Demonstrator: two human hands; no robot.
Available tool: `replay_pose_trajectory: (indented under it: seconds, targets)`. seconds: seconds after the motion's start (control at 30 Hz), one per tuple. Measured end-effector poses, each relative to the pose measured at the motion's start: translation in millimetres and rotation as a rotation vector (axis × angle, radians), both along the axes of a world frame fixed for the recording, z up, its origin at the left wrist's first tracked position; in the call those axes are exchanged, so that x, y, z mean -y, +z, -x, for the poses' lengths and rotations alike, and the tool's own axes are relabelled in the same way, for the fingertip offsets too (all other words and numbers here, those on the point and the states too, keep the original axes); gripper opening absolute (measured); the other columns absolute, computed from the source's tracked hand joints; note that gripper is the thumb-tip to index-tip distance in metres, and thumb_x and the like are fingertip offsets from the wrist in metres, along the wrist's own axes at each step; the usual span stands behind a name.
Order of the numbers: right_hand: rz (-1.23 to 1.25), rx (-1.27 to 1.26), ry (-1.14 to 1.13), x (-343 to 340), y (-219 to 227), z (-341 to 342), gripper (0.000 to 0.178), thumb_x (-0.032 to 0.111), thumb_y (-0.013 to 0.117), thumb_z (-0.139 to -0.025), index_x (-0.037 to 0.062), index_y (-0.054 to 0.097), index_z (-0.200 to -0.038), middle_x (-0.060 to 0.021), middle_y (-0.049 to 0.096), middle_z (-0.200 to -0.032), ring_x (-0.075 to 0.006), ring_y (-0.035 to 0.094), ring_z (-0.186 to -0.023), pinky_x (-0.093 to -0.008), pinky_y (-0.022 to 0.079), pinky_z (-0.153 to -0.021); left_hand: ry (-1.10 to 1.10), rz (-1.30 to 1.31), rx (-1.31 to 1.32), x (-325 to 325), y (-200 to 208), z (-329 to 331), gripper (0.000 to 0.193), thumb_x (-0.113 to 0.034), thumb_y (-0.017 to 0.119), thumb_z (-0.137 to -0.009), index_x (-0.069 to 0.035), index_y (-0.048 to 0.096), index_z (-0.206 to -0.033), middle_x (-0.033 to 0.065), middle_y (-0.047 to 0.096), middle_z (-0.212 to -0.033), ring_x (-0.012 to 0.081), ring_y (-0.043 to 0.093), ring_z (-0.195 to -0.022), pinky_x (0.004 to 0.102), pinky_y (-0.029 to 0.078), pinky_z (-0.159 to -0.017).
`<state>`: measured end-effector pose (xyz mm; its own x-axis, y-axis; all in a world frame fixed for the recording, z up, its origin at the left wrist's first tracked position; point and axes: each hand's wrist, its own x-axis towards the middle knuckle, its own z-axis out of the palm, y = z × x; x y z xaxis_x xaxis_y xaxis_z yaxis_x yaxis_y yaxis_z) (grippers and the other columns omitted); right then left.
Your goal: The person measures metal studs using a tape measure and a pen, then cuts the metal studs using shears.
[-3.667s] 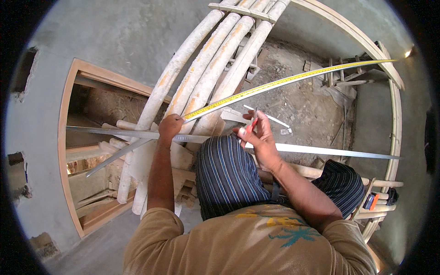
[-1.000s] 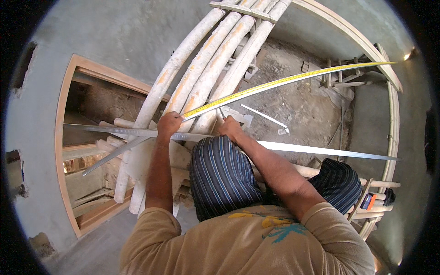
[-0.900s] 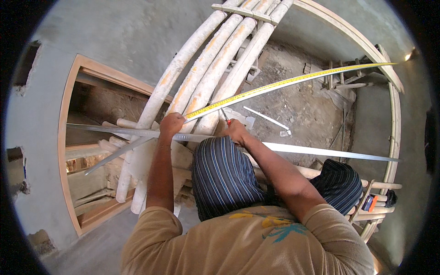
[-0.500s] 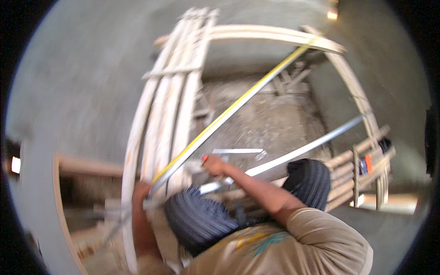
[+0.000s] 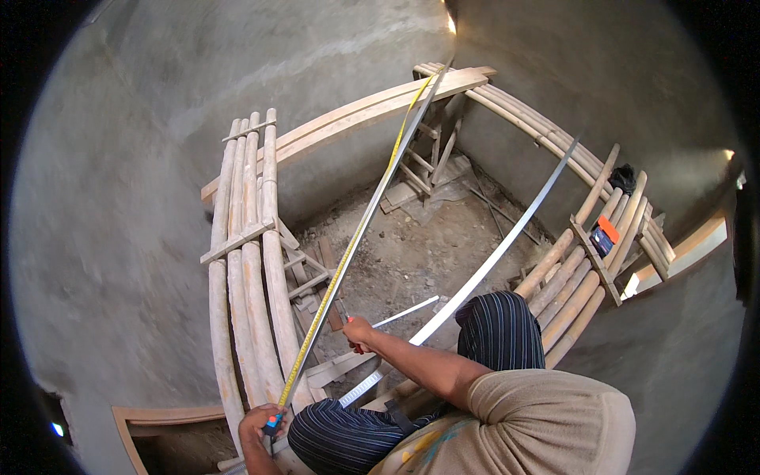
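Left fingers (image 5: pixel 264 411) are gripping the blue-black tape measure (image 5: pixel 274 422) by the near end of the pole bundle (image 5: pixel 252 293), yellow blade (image 5: pixel 393 154) running along a metal strip (image 5: pixel 415 127); right fingers (image 5: pixel 353 325) are clenching a red-handled tool (image 5: pixel 359 348).

Yellow tape blade (image 5: pixel 336 279), orange-and-blue tape case (image 5: pixel 273 423), red tool handle (image 5: pixel 359 348), silvery strips (image 5: pixel 492 266), blue-striped dark trousers (image 5: pixel 503 328), tan shirt (image 5: pixel 546 412)

Markings on yellow tape (image 5: pixel 328 297) seem unreadable.

1 orange-blue item (image 5: pixel 606 235) on poles (image 5: pixel 597 190); black bag (image 5: pixel 623 179) near.
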<state>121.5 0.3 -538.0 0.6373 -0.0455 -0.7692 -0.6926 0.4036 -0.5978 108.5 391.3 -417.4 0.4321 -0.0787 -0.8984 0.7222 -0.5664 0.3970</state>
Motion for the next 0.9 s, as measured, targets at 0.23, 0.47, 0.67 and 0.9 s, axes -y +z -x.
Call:
replay_pose_trajectory:
  seconds: [0.23, 0.47, 0.67, 0.9]
  targets:
    - [-0.027, -0.045, -0.104, 29, -8, -4, 0.012, 0.013, 0.055, -0.087, 0.0034, 0.054, -0.095, -0.0142, 0.051, -0.074, -0.0277, 0.053, -0.058, -0.0489, 0.041, -0.048, -0.270, -0.259, 0.147, 49, 5, 1, 0.024, -0.023, 0.058, -0.097, -0.002, 0.068, -0.101, 0.0099, 0.067, -0.080, 0.0208, 0.061, -0.060, 0.0356, 0.051, -0.048]
    - [-0.064, -0.053, -0.116, 44, -5, -6, 0.013, 0.013, 0.055, -0.089, 0.0046, 0.055, -0.099, -0.0119, 0.050, -0.073, -0.0254, 0.053, -0.058, -0.0487, 0.044, -0.052, -0.231, -0.281, 0.235, 32, -32, 1, 0.027, -0.027, 0.062, -0.092, -0.006, 0.076, -0.102, 0.0078, 0.072, -0.098, 0.0207, 0.062, -0.091, 0.0354, 0.047, -0.081]
    - [-0.058, -0.052, -0.174, 51, -10, -5, 0.014, 0.012, 0.055, -0.089, 0.0031, 0.056, -0.101, -0.0126, 0.051, -0.073, -0.0259, 0.054, -0.059, -0.0486, 0.046, -0.052, -0.119, -0.244, 0.245, 44, -26, 8, 0.020, -0.018, 0.061, -0.092, -0.001, 0.070, -0.087, 0.0073, 0.067, -0.076, 0.0177, 0.061, -0.066, 0.0309, 0.048, -0.066]
    - [-0.090, -0.026, -0.168, 47, -9, -8, 0.015, 0.012, 0.055, -0.090, 0.0023, 0.055, -0.102, -0.0142, 0.052, -0.073, -0.0267, 0.054, -0.058, -0.0488, 0.045, -0.050, -0.163, -0.293, 0.272, 35, -22, 18, 0.026, -0.021, 0.058, -0.095, -0.001, 0.071, -0.084, 0.0072, 0.068, -0.076, 0.0200, 0.062, -0.070, 0.0333, 0.048, -0.069]
